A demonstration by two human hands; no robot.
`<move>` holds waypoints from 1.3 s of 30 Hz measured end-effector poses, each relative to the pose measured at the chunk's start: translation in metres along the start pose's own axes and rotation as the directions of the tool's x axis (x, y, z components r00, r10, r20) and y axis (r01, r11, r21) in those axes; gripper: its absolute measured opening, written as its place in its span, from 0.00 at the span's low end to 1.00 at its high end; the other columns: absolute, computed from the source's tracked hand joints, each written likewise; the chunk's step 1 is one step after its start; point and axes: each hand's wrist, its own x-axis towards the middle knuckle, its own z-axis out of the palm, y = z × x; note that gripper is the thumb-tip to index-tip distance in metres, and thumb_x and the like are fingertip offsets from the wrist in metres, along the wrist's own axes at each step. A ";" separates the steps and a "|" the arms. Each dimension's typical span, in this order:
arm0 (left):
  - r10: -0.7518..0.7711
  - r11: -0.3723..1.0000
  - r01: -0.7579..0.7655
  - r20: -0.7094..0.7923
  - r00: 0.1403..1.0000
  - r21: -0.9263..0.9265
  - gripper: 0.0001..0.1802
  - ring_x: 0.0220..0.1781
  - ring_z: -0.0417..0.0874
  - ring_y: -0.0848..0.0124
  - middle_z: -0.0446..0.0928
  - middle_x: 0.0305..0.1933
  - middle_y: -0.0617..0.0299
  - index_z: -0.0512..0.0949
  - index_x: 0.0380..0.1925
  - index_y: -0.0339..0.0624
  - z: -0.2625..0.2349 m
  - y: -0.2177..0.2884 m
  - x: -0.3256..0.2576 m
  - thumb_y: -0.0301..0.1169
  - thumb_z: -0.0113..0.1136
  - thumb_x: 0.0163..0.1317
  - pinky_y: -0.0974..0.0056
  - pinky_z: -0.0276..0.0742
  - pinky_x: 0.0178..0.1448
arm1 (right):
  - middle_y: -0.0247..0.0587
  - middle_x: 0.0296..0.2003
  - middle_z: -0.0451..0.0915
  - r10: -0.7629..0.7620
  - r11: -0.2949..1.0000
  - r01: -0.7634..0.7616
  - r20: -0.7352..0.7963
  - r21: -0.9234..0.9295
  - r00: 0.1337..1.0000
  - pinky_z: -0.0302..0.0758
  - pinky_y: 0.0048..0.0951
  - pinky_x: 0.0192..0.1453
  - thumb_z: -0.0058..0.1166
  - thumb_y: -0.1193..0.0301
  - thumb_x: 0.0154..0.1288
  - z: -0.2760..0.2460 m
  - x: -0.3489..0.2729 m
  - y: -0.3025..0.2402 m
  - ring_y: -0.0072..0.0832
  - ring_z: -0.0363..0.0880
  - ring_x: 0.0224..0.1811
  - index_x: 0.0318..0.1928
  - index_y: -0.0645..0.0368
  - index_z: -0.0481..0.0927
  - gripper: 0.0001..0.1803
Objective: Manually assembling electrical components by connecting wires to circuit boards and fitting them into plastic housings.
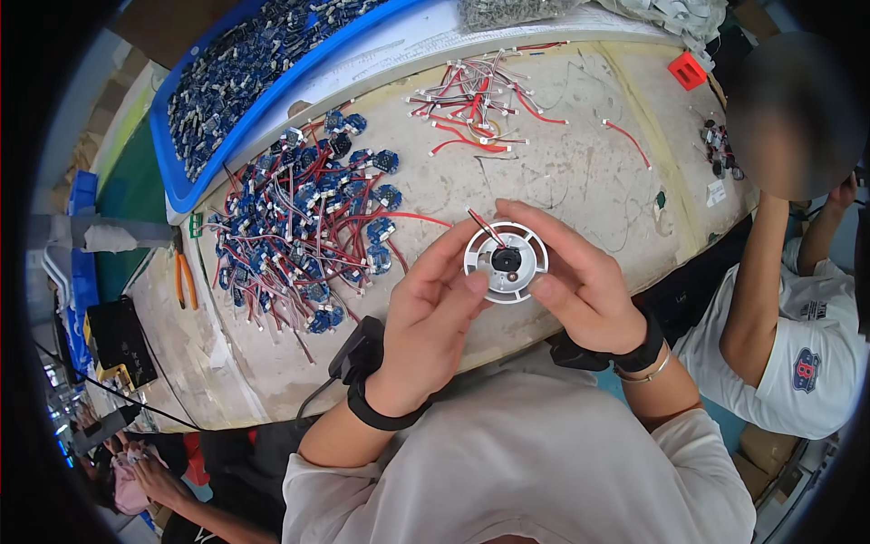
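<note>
Between both hands, over the table's near edge, I hold a round white plastic housing (523, 295). It has a slotted rim, a black round part in its middle and a short cable with red, black and white wires rising from it. My left hand (433, 308) grips the housing's left side, thumb on the lower rim. On the right side my right hand (580, 290) closes round it, thumb also at the lower rim. Left of my hands lies a heap of small blue circuit boards (308, 208) with red and white wires attached.
Beyond the housing lie loose connector cables (476, 100) on the worn table (562, 172). A blue tray (186, 195) full of circuit boards stands at the far left. Orange-handled pliers (186, 281) lie left, a red block (687, 71) far right. A person (788, 317) sits at the right.
</note>
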 end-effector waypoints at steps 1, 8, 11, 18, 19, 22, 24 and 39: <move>0.005 1.000 -0.005 0.011 1.000 0.015 0.24 0.55 0.73 0.65 0.69 0.56 0.53 0.59 0.59 0.33 -0.001 -0.001 0.001 0.24 0.45 0.62 0.59 0.72 0.57 | 0.50 0.60 0.62 -0.046 0.996 0.045 -0.017 -0.073 0.999 0.61 0.33 0.63 0.49 0.74 0.61 0.000 0.000 0.001 0.36 0.62 0.63 0.62 0.65 0.58 0.29; 0.067 0.995 -0.071 0.046 0.997 0.072 0.28 0.53 0.74 0.69 0.71 0.53 0.55 0.59 0.60 0.33 -0.002 -0.005 0.002 0.16 0.48 0.58 0.64 0.72 0.55 | 0.53 0.58 0.65 -0.133 0.981 0.117 -0.096 -0.153 0.987 0.62 0.34 0.62 0.51 0.76 0.58 0.006 -0.001 -0.001 0.42 0.64 0.61 0.59 0.66 0.64 0.27; 0.032 0.998 -0.034 0.052 0.998 0.045 0.29 0.56 0.71 0.71 0.68 0.56 0.53 0.59 0.60 0.30 -0.003 -0.004 0.002 0.13 0.51 0.56 0.67 0.69 0.58 | 0.54 0.57 0.66 -0.196 0.954 0.172 -0.074 -0.245 0.978 0.62 0.35 0.62 0.52 0.76 0.57 0.002 -0.003 0.002 0.44 0.65 0.61 0.58 0.67 0.64 0.27; 0.018 1.000 -0.018 0.019 1.000 -0.014 0.27 0.54 0.73 0.71 0.70 0.54 0.53 0.62 0.57 0.31 -0.003 -0.006 0.000 0.13 0.53 0.55 0.68 0.70 0.57 | 0.55 0.56 0.67 -0.218 0.946 0.202 -0.036 -0.251 0.975 0.63 0.36 0.61 0.51 0.77 0.56 0.000 -0.003 0.005 0.45 0.66 0.60 0.57 0.68 0.65 0.26; 0.008 1.000 -0.008 -0.001 1.000 -0.005 0.27 0.53 0.73 0.71 0.71 0.54 0.53 0.63 0.56 0.31 -0.002 -0.005 0.000 0.13 0.53 0.54 0.68 0.71 0.56 | 0.55 0.56 0.67 -0.212 0.946 0.197 -0.034 -0.257 0.977 0.63 0.36 0.61 0.51 0.77 0.56 -0.001 -0.003 0.006 0.45 0.66 0.60 0.57 0.68 0.65 0.26; -0.009 1.000 0.009 -0.034 0.999 -0.005 0.25 0.52 0.74 0.72 0.72 0.52 0.53 0.64 0.54 0.31 -0.003 -0.006 0.001 0.13 0.54 0.54 0.69 0.72 0.54 | 0.55 0.56 0.67 -0.166 0.964 0.150 -0.056 -0.220 0.985 0.64 0.36 0.60 0.51 0.78 0.57 0.002 -0.004 0.006 0.45 0.66 0.59 0.57 0.68 0.65 0.25; -0.014 1.000 0.014 -0.047 0.999 -0.013 0.25 0.51 0.75 0.72 0.72 0.52 0.53 0.65 0.54 0.31 -0.003 -0.008 0.001 0.14 0.54 0.54 0.70 0.73 0.53 | 0.55 0.56 0.68 -0.126 0.978 0.110 -0.079 -0.176 0.989 0.64 0.35 0.60 0.50 0.78 0.57 0.004 -0.004 0.007 0.45 0.66 0.59 0.57 0.68 0.65 0.25; -0.021 0.998 0.018 -0.036 0.999 -0.059 0.20 0.46 0.74 0.77 0.73 0.47 0.61 0.68 0.51 0.36 -0.004 -0.007 0.007 0.22 0.56 0.58 0.72 0.73 0.46 | 0.56 0.56 0.67 -0.192 0.847 0.173 0.016 -0.503 0.981 0.67 0.34 0.58 0.55 0.79 0.52 0.012 0.003 0.001 0.47 0.67 0.58 0.56 0.64 0.67 0.28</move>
